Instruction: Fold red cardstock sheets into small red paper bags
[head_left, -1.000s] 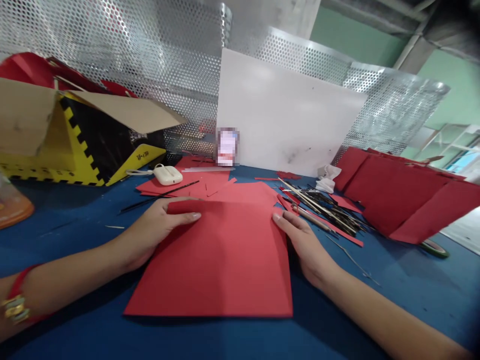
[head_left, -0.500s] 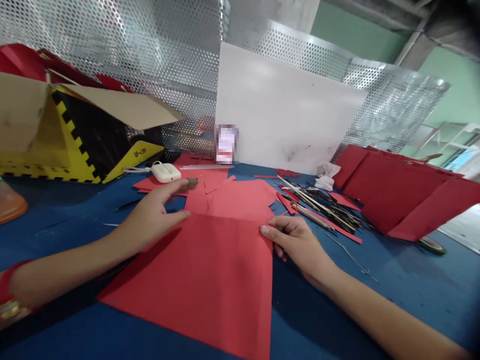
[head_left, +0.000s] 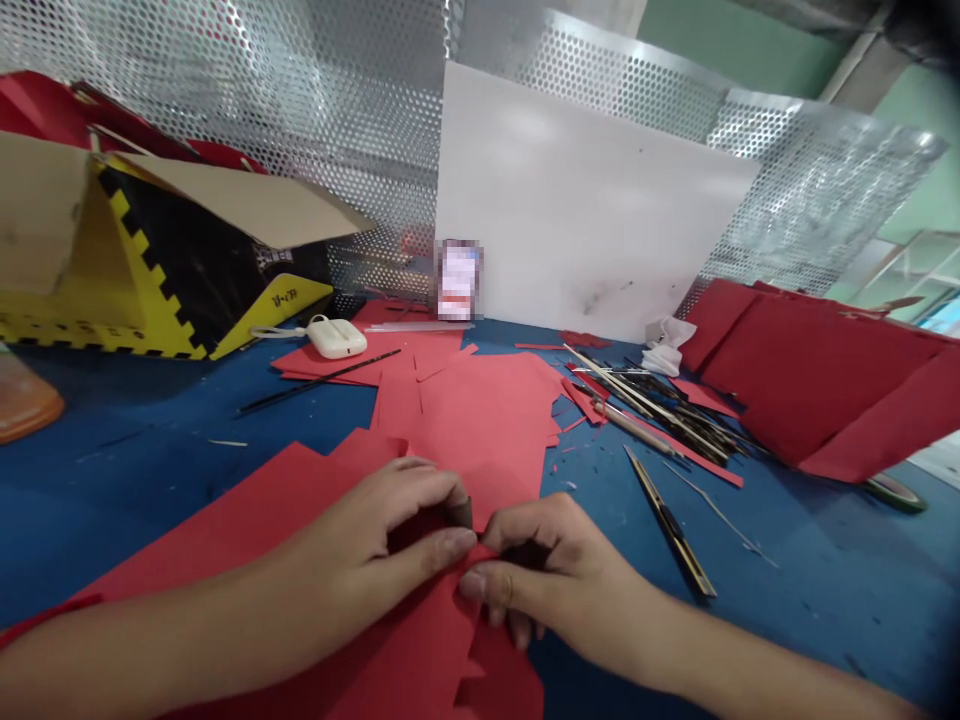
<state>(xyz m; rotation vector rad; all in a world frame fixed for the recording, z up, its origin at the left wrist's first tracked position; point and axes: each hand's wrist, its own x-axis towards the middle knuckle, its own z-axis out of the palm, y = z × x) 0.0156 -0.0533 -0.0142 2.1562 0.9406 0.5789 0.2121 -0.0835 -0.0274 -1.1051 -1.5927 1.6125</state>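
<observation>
A large red sheet of card [head_left: 255, 500] lies across the front of the blue table, its stepped upper edge facing away from me. My left hand [head_left: 397, 530] pinches the sheet near its right side, with a dark cover on one fingertip. Close beside it, my right hand [head_left: 562, 560] grips the same edge between thumb and fingers, and the two hands nearly touch. The card looks bent up at the pinch, though the fingers partly hide it. Beyond the hands lies a stack of lighter red paper [head_left: 480, 410]. A craft knife [head_left: 671, 525] rests right of my right hand.
Thin sticks [head_left: 660, 405] and red scraps lie at the right, before a folded red stack [head_left: 832, 380] and a roll of tape [head_left: 892, 493]. A white earphone case [head_left: 335, 337], a cardboard box [head_left: 247, 270], a phone [head_left: 457, 282] and a whiteboard [head_left: 585, 200] stand behind.
Both hands have come together and nearer to me, at the red card's right edge. The card now lies differently, its stepped edge showing. The craft knife and a dark stick have come into clear view.
</observation>
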